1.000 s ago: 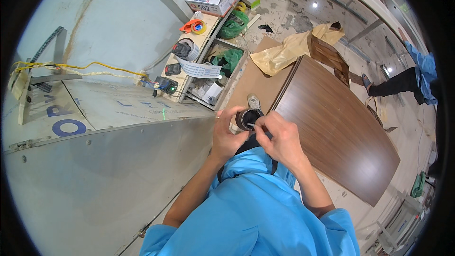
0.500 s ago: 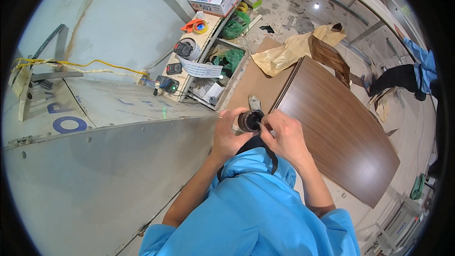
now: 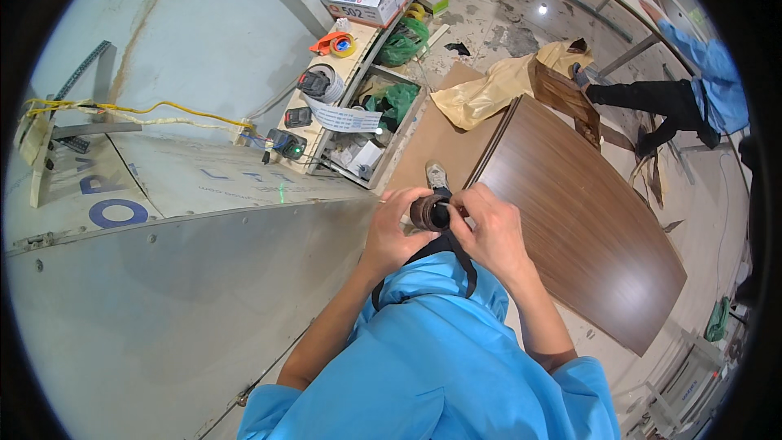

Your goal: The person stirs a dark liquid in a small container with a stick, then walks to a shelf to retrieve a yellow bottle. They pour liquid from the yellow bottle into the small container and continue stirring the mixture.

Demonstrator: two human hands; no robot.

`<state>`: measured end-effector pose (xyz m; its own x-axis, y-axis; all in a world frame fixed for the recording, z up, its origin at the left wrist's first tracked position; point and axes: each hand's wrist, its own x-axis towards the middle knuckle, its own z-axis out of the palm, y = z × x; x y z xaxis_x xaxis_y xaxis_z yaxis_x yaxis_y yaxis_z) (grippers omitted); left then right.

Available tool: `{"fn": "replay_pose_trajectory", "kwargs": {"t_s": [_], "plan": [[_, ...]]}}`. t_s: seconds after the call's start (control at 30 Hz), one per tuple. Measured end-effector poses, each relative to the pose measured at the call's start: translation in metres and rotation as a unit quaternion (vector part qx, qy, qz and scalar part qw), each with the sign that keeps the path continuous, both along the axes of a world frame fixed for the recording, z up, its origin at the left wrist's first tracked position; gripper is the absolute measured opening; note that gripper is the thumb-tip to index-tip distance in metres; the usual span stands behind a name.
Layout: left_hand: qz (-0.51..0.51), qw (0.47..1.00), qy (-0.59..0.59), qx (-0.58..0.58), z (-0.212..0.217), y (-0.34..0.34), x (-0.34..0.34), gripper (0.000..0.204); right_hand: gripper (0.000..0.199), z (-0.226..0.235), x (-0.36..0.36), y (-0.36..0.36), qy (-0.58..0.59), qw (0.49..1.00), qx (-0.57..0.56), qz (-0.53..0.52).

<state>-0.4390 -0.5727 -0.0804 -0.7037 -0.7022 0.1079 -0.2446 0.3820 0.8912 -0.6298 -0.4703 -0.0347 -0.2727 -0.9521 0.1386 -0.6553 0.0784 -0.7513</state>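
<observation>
My left hand [image 3: 397, 232] is wrapped round a short dark brown cylinder [image 3: 423, 213] with a hollow, blackish middle. Its thumb lies below the piece and the fingers curve over the top. Close against the cylinder's right side, my right hand [image 3: 491, 228] has its thumb and index finger pinched together. Whatever lies between those fingertips is too small to make out. Both hands are held in front of my waist, above my shoe [image 3: 437, 174].
Brown wood-grain panels [image 3: 582, 228] lie to the right. Left stands a grey metal panel [image 3: 179, 293]. Beyond it, a shelf carries a white carton [image 3: 366, 0], tape rolls [image 3: 342, 46] and a battery charger [image 3: 287, 144]. A person in blue [image 3: 709, 98] bends at far right beside crumpled wrapping [image 3: 497, 90].
The cylinder has turned slightly in my left hand, and my right fingertips have shifted a little at its edge. The other person has moved left, a foot now by the wrapping.
</observation>
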Motion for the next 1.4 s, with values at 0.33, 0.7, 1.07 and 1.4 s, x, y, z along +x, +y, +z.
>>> {"fn": "replay_pose_trajectory", "kwargs": {"t_s": [0.33,0.7,1.07,1.4], "plan": [[-0.044,0.921,0.119,0.368,-0.012,-0.002,0.013,0.074,0.010,0.004,0.004,0.001,-0.035,0.999,0.013,0.000],[-0.076,0.833,0.234,0.496,-0.032,-0.007,0.032,0.091,0.006,0.013,0.011,0.001,-0.144,0.989,0.009,0.028],[-0.075,0.754,0.281,0.589,-0.038,-0.008,0.039,0.072,0.010,0.013,0.029,-0.003,-0.119,0.990,-0.071,0.010],[-0.080,0.742,0.288,0.600,-0.033,-0.011,0.043,0.073,0.010,0.011,0.036,-0.007,-0.023,0.996,-0.086,0.005]]}}
